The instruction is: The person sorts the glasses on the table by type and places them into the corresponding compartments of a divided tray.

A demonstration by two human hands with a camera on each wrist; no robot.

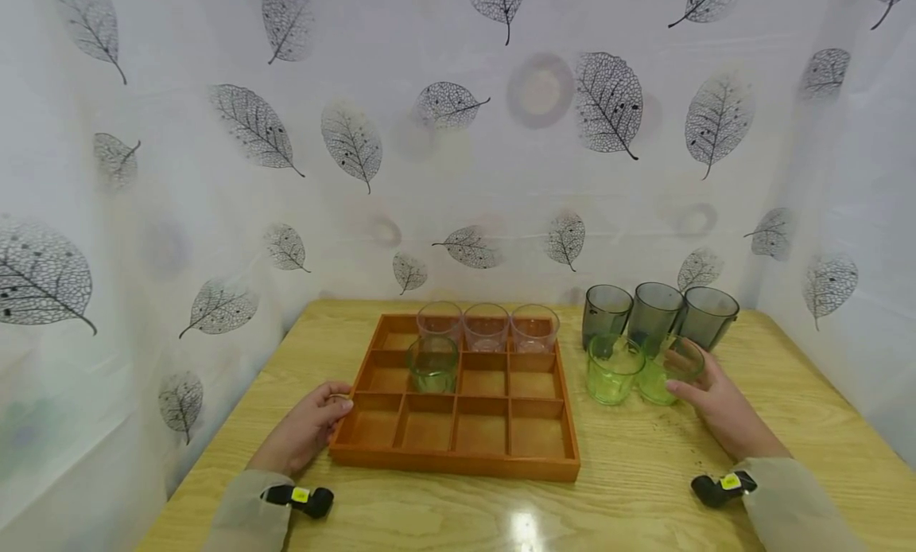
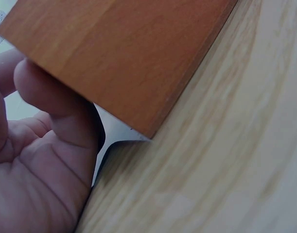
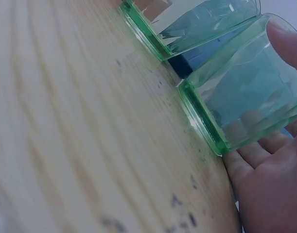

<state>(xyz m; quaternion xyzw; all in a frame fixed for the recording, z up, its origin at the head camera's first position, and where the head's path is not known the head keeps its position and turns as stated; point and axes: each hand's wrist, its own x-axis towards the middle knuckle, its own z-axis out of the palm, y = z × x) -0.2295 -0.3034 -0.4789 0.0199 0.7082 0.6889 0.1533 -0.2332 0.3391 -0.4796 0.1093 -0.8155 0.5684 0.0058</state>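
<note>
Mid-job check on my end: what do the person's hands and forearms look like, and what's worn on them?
The left hand and right hand are ungloved. The left sleeve and right sleeve are pale greyish beige. Each wrist wears a black, rounded device with a small yellow label, its marking too small to read.

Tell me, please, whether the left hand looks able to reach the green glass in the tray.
Probably yes: the left hand is at the tray, with only low walls between it and the green glass.
</note>
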